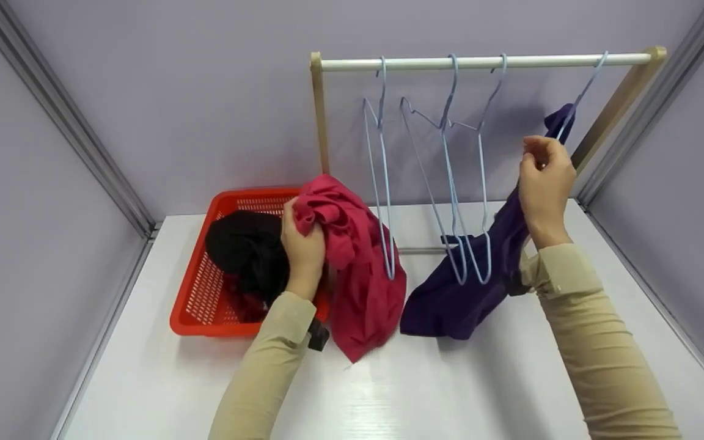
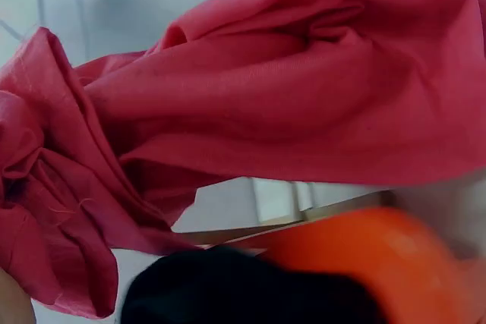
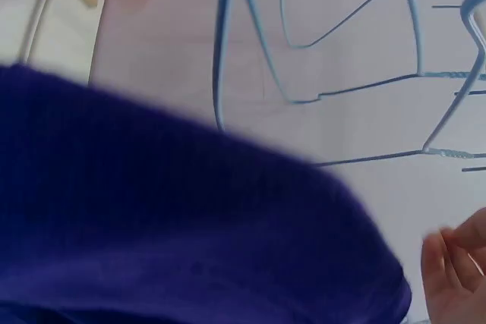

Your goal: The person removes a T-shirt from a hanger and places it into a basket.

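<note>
My left hand [image 1: 304, 247] grips a bunched red cloth garment [image 1: 367, 293], which hangs down past the edge of the basket. In the left wrist view the red garment [image 2: 250, 104] stretches across, folded and creased. On the rightmost light-blue wire hanger [image 1: 584, 91] hangs a dark purple garment [image 1: 462, 299], its lower part spread toward the table. My right hand [image 1: 546, 180] is raised in front of that hanger, fingers loosely bent, with nothing visible between them. The right wrist view shows the right hand [image 3: 459, 267] apart from the purple garment [image 3: 190, 218].
A red plastic basket [image 1: 190, 305] with black clothing [image 1: 248, 244] and some dark red cloth stands at the left. Three bare wire hangers [image 1: 382, 183] hang from the white rail [image 1: 413, 64] of a wooden-sided rack. Grey walls [image 1: 205, 91] enclose the white table [image 1: 358, 403].
</note>
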The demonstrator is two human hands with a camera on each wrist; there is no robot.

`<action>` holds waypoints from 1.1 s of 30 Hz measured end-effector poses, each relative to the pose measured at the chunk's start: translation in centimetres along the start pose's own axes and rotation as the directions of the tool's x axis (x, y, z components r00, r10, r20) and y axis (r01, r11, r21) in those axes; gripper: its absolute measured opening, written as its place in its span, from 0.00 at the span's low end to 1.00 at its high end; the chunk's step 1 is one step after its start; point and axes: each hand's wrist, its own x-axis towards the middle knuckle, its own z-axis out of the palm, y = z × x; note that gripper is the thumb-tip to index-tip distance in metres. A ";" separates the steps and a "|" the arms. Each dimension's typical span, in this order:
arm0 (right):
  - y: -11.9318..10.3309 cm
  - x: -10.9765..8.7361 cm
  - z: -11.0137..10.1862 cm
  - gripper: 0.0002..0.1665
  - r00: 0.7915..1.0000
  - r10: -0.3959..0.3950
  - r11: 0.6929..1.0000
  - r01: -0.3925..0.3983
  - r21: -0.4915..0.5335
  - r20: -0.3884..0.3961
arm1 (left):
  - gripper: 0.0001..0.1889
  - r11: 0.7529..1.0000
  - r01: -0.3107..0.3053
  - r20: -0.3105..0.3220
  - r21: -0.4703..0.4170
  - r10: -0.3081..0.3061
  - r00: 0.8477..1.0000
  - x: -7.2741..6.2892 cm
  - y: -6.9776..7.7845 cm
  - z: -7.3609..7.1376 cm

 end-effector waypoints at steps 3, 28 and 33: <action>0.2 0.2 -0.3 0.20 0.999 0.004 1.000 -0.005 -0.021 -0.039 | 0.14 0.999 0.018 -0.035 -0.029 -0.019 0.999 1.1 1.3 -0.6; 1.4 0.9 -1.8 0.25 0.906 0.370 0.901 -0.404 0.158 0.204 | 0.12 0.926 -0.170 -0.424 -0.336 0.013 0.906 9.5 7.9 -8.0; 1.3 0.9 -1.8 0.21 0.902 0.381 0.877 -0.422 0.229 0.204 | 0.15 0.952 -0.247 -0.497 -0.179 0.129 0.858 10.2 6.3 -10.0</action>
